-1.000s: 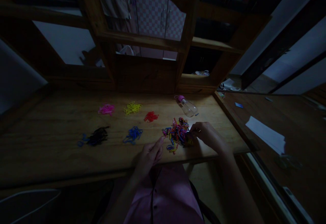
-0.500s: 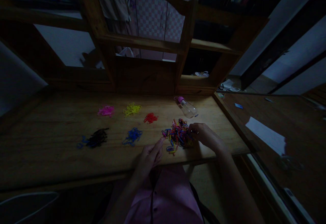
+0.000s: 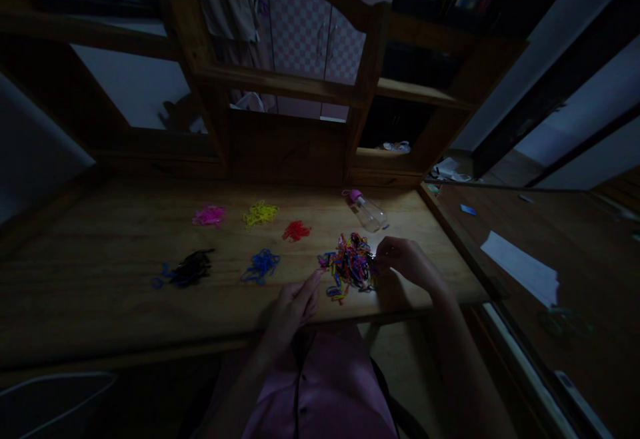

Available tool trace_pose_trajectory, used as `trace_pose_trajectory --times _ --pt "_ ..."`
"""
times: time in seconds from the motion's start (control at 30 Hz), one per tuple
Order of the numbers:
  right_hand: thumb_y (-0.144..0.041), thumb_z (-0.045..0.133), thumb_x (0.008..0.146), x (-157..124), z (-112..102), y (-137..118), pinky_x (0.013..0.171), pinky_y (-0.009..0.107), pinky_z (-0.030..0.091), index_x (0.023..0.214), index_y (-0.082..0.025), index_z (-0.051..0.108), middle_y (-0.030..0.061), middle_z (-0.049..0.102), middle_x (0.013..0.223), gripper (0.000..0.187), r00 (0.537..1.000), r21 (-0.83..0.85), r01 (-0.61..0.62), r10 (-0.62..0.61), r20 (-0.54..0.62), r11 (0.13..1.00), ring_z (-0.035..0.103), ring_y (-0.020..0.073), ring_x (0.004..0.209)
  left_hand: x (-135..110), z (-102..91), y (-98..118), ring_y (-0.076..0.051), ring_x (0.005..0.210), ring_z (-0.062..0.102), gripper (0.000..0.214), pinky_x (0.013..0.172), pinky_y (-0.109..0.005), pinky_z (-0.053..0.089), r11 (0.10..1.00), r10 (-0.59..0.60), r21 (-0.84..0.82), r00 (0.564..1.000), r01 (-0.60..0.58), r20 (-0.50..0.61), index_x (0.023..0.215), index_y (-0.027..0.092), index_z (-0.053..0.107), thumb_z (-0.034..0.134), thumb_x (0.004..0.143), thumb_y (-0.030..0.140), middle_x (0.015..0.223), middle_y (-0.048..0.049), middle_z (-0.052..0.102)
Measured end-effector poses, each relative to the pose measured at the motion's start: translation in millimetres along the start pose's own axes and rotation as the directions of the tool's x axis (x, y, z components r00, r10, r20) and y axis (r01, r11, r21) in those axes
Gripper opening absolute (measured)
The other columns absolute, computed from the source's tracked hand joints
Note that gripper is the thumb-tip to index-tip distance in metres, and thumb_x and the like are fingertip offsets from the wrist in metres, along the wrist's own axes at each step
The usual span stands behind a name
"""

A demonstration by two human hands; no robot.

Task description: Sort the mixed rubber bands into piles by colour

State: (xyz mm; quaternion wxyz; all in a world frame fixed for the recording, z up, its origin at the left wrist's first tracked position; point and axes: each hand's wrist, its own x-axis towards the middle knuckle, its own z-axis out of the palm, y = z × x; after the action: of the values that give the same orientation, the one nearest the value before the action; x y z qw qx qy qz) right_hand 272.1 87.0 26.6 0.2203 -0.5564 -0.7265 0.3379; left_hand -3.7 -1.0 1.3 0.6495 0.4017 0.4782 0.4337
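Note:
A mixed heap of coloured rubber bands (image 3: 354, 264) lies on the wooden desk between my two hands. At its left edge, my left hand (image 3: 299, 298) is closed, thumb and forefinger pressed together; whatever they hold is too small to make out. My right hand (image 3: 409, 262) pinches a dark rubber band (image 3: 373, 257) at the heap's right side. Sorted by colour, smaller piles lie to the left: red (image 3: 297, 230), blue (image 3: 262, 266), yellow (image 3: 260, 214), pink (image 3: 209, 215) and black bands (image 3: 193, 268), the last with some blue at its left end.
Behind the heap, a clear bottle with a pink cap (image 3: 369, 214) lies on its side. A wooden shelf unit (image 3: 287, 149) rises along the desk's back. To the right, another brown surface (image 3: 515, 226) carries white paper (image 3: 523, 267) and a small blue packet (image 3: 468, 210).
My right hand has shifted slightly to the right, its fingers drawing back from the heap. My left hand stays nearly where it was. The colour piles look the same.

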Motion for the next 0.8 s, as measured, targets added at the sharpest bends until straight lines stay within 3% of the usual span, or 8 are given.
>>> trace_pose_trajectory --times 0.17,0.23,0.33,0.5,0.8 --pt "-0.030 0.066 0.079 -2 -8 2 0.060 0.027 0.053 0.104 -0.018 0.063 0.0041 0.074 0.075 0.028 0.997 0.148 -0.015 0.026 -0.073 0.989 0.070 0.0188 0.064 -1 -0.6 0 -0.006 0.040 0.024 0.060 0.042 -0.023 0.015 1.000 0.004 0.006 1.000 -0.004 0.010 0.052 0.018 0.037 0.051 0.084 0.066 0.045 0.0063 0.029" --pt "-0.032 0.067 0.080 -4 -12 2 0.061 0.028 0.054 0.099 -0.017 0.066 0.0053 0.074 0.076 0.024 0.994 0.129 -0.019 0.034 -0.108 0.991 0.071 0.0199 0.066 -1 -0.8 0 -0.005 0.040 0.024 0.060 0.042 -0.022 0.015 1.000 0.007 -0.001 1.000 -0.007 0.011 0.052 0.018 0.037 0.051 0.084 0.066 0.045 0.0064 0.028" --pt "-0.030 0.065 0.081 -8 -16 0 0.064 0.027 0.054 0.086 -0.016 0.071 0.0068 0.075 0.078 0.016 0.994 0.057 -0.031 0.037 -0.107 0.998 0.072 0.0208 0.071 0 -0.4 0 -0.005 0.039 0.025 0.060 0.041 -0.022 0.015 1.000 0.008 -0.009 1.000 -0.008 0.009 0.052 0.018 0.036 0.052 0.084 0.066 0.045 0.0066 0.028" --pt "-0.021 0.061 0.081 -10 -12 -5 0.063 0.024 0.050 0.086 -0.017 0.076 0.0054 0.075 0.078 0.016 0.999 -0.106 -0.034 0.033 -0.013 0.994 0.070 0.0193 0.071 0 -0.5 0 -0.005 0.039 0.025 0.060 0.041 -0.022 0.016 1.000 0.023 0.017 1.000 -0.023 0.004 0.051 0.018 0.035 0.051 0.086 0.065 0.045 0.0066 0.028" --pt "-0.016 0.067 0.073 9 1 -16 0.060 0.021 0.042 0.083 -0.016 0.075 0.0068 0.073 0.080 0.013 0.997 -0.442 -0.028 0.055 0.050 0.896 0.065 0.0162 0.070 -1 -1.3 -1 -0.005 0.040 0.026 0.059 0.041 -0.022 0.016 1.000 0.020 0.010 1.000 -0.020 0.008 0.052 0.018 0.036 0.050 0.087 0.063 0.046 0.0067 0.028"
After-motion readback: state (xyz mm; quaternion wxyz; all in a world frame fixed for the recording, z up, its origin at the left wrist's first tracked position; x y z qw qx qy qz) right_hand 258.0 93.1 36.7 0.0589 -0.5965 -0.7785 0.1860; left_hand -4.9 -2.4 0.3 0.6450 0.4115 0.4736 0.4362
